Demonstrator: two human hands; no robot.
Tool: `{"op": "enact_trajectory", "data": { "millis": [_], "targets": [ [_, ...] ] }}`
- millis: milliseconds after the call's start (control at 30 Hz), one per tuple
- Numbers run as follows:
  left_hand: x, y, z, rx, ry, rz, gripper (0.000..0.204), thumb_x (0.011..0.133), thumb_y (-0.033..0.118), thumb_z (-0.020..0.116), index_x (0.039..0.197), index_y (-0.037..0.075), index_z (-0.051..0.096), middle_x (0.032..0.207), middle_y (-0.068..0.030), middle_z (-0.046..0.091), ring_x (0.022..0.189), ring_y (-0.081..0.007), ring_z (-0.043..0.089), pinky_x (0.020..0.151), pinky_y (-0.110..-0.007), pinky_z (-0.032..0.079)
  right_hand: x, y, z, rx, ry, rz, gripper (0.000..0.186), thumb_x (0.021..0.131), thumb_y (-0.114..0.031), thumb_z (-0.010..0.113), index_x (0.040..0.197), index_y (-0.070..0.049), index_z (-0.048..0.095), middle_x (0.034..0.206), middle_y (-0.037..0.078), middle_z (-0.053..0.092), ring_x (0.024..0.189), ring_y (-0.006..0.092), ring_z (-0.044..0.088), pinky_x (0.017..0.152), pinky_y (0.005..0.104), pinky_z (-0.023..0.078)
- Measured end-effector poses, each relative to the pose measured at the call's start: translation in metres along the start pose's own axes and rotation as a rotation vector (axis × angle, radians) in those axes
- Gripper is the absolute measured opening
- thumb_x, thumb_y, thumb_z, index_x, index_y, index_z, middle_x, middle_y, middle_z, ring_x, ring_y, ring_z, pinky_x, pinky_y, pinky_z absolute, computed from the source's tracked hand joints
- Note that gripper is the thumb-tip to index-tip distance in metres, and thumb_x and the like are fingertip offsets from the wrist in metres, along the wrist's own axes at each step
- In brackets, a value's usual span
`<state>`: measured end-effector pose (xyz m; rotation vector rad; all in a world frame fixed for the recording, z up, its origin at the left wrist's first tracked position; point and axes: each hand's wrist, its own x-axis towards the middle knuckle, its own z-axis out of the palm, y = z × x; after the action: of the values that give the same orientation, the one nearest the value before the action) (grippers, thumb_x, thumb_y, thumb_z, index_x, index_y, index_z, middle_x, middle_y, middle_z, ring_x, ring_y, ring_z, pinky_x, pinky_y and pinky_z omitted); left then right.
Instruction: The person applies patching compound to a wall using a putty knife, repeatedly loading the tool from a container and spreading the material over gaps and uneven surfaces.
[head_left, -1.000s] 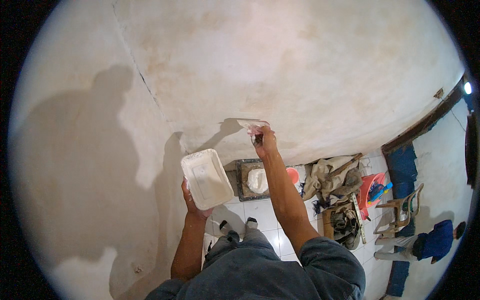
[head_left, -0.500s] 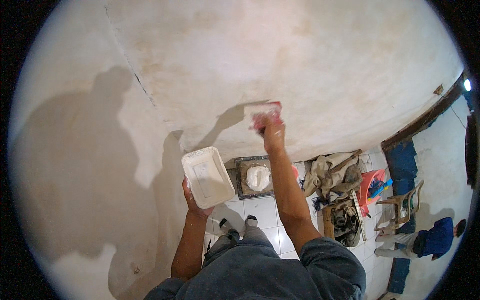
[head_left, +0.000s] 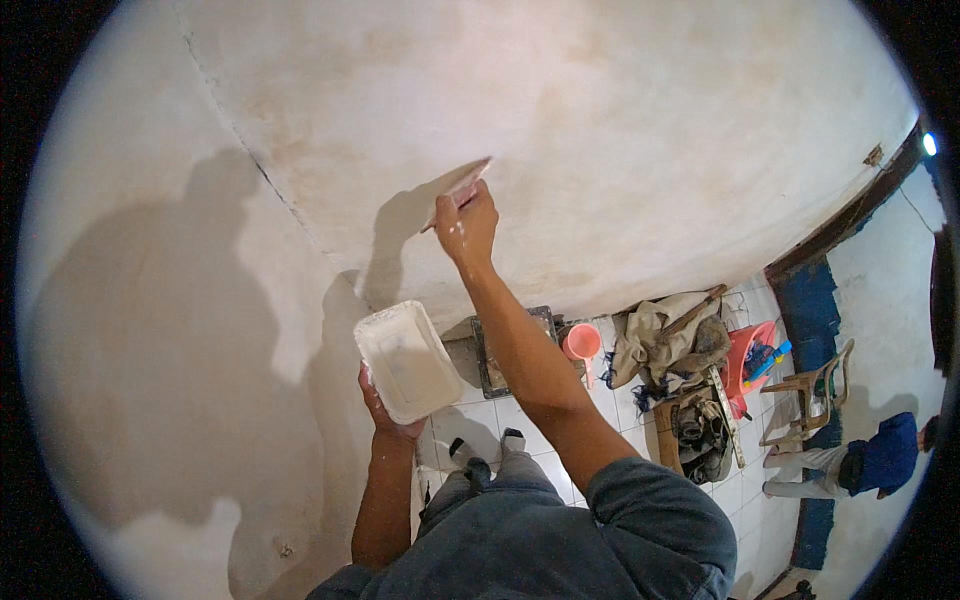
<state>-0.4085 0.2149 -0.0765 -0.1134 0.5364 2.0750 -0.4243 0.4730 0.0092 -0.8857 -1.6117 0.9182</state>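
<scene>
My left hand (head_left: 388, 412) is closed around the lower left side of a whitish rectangular plastic tub (head_left: 408, 365), tilted with its inside facing me. Pale smears cover the inside of the tub. Up at the plastered wall (head_left: 620, 130), my right hand (head_left: 470, 228) grips a flat reddish scraper (head_left: 468, 184). The scraper appears nearly edge-on, close against the wall; whether its blade touches, I cannot tell. White specks of filler dot my right hand.
Below my right forearm, a dark tray (head_left: 487, 368) lies on the tiled floor, partly hidden. Beside it are a pink dipper (head_left: 581, 342), crumpled cloth (head_left: 640, 345), a box of tools (head_left: 703, 445) and a pink bin (head_left: 742, 362). A person (head_left: 882, 455) stands far right near a chair (head_left: 808, 395).
My right hand has moved left and up along the wall, turning the scraper from face-on to nearly edge-on. The pink dipper has come into fuller view. The tub stays in my left hand.
</scene>
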Motion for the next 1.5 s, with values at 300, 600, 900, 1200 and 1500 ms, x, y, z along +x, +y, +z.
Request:
{"op": "enact_trajectory", "data": {
  "millis": [300, 600, 900, 1200, 1500],
  "targets": [
    [-0.007, 0.004, 0.016, -0.003, 0.028, 0.024, 0.063, 0.087, 0.06, 0.044, 0.133, 0.018, 0.049, 0.122, -0.0051, 0.059, 0.11, -0.0263, 0.058, 0.093, -0.046, 0.048, -0.05, 0.095, -0.049, 0.962, -0.115, 0.775, 0.01, 0.086, -0.006, 0.051, 0.094, -0.005, 0.056, 0.086, 0.009, 0.065, 0.071, 0.0194, 0.064, 0.059, 0.0266, 0.055],
    [-0.009, 0.004, 0.02, -0.016, -0.074, -0.026, 0.061, 0.089, 0.058, 0.043, 0.134, 0.017, 0.046, 0.125, -0.0061, 0.057, 0.111, -0.0284, 0.058, 0.093, -0.051, 0.048, 0.072, -0.001, -0.08, 1.29, -0.038, 0.637, 0.007, 0.082, -0.006, 0.054, 0.076, -0.005, 0.055, 0.076, 0.007, 0.06, 0.069, 0.0186, 0.061, 0.062, 0.0261, 0.056],
    [-0.006, 0.0, 0.031, 0.037, -0.084, 0.005, 0.062, 0.088, 0.059, 0.045, 0.133, 0.017, 0.048, 0.126, -0.0046, 0.057, 0.113, -0.0261, 0.056, 0.095, -0.046, 0.047, 0.009, 0.0, -0.132, 0.178, 0.198, 0.165, 0.018, 0.078, -0.01, 0.06, 0.09, 0.002, 0.055, 0.08, 0.014, 0.064, 0.068, 0.0194, 0.065, 0.055, 0.033, 0.053],
    [-0.011, -0.003, 0.033, -0.025, -0.114, -0.033, 0.058, 0.09, 0.057, 0.043, 0.132, 0.018, 0.048, 0.124, -0.0053, 0.058, 0.113, -0.0258, 0.057, 0.095, -0.046, 0.048, 0.022, -0.028, -0.006, -0.43, -0.082, -0.106, 0.04, 0.076, -0.029, 0.065, 0.099, 0.0, 0.05, 0.08, 0.023, 0.064, 0.078, 0.0432, 0.063, 0.073, 0.0497, 0.05],
    [-0.014, -0.001, 0.046, -0.063, -0.099, -0.048, 0.061, 0.091, 0.056, 0.04, 0.135, 0.015, 0.046, 0.128, -0.0058, 0.056, 0.115, -0.0239, 0.056, 0.099, -0.044, 0.045, -0.038, -0.093, -0.079, 0.371, -0.556, 0.114, 0.023, 0.083, -0.02, 0.062, 0.091, 0.001, 0.062, 0.077, 0.01, 0.066, 0.062, 0.0165, 0.062, 0.053, 0.0304, 0.049]
  ]
}}
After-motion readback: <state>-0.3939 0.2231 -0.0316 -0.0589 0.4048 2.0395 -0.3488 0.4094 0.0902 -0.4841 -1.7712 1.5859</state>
